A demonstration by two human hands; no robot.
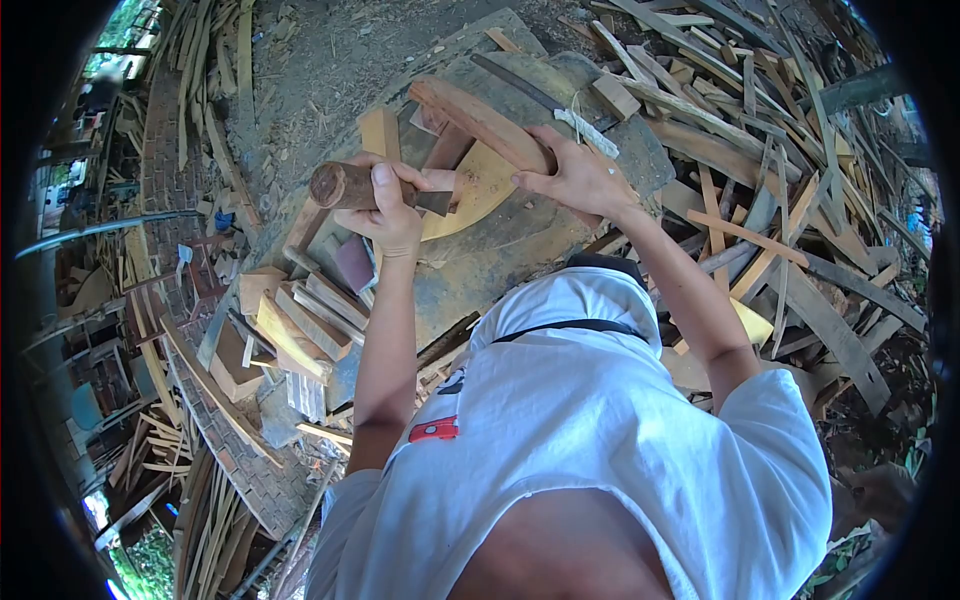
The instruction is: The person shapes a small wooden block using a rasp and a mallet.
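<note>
My left hand is closed around a tool with a thick round wooden handle and a short flat metal blade. The blade points right, above a yellowish board with a curved edge. My right hand grips the near right end of a curved reddish-brown piece of wood, thumb on the near side and fingers over the far side. That piece slants up to the left across the worn work surface. Under and beside it are wood blocks, among them a pale upright one.
A long dark blade-like tool with a white-wrapped handle lies beyond the curved wood. A small block sits near it. Offcuts are stacked at the left, and a large scrap-wood pile spreads on the right.
</note>
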